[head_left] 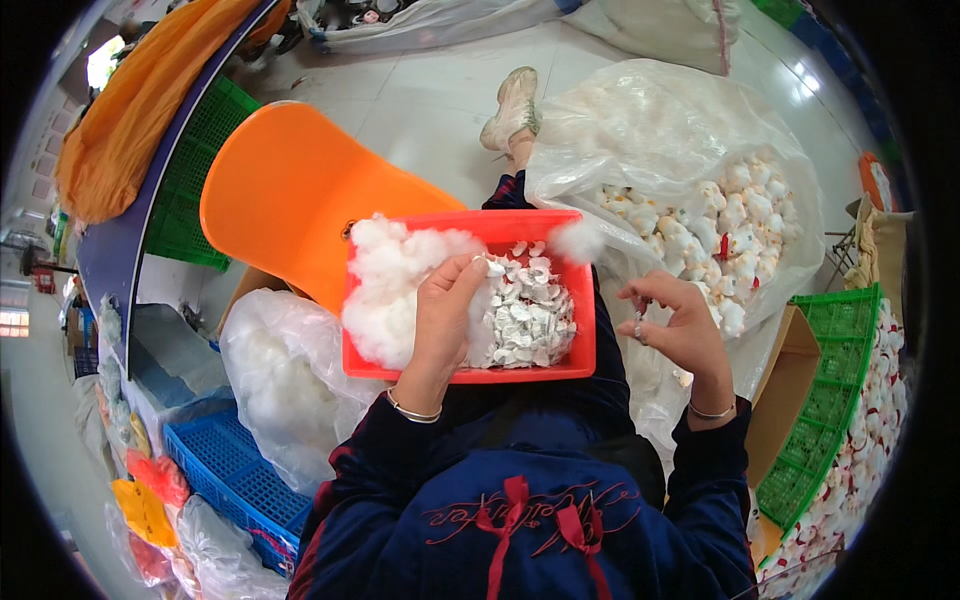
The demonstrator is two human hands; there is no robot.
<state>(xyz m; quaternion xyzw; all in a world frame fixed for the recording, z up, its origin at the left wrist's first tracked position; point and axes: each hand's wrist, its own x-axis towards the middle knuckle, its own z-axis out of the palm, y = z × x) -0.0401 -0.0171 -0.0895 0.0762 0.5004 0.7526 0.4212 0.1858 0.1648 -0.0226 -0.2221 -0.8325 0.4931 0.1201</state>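
Here, left hand (441, 312) above red tray (584, 335), seemingly pinching white piece (494, 268)

Workshop, with plastic crates (235, 455) and bagged white stuffing (285, 375)

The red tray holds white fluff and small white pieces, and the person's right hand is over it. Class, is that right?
Wrong hand: the head view shows the left hand over the red tray, which holds white fluff and small white pieces.

lettering (450, 516): red looping script | on: dark blue top (440, 565), chest | partly covered: red ribbons (515, 490)
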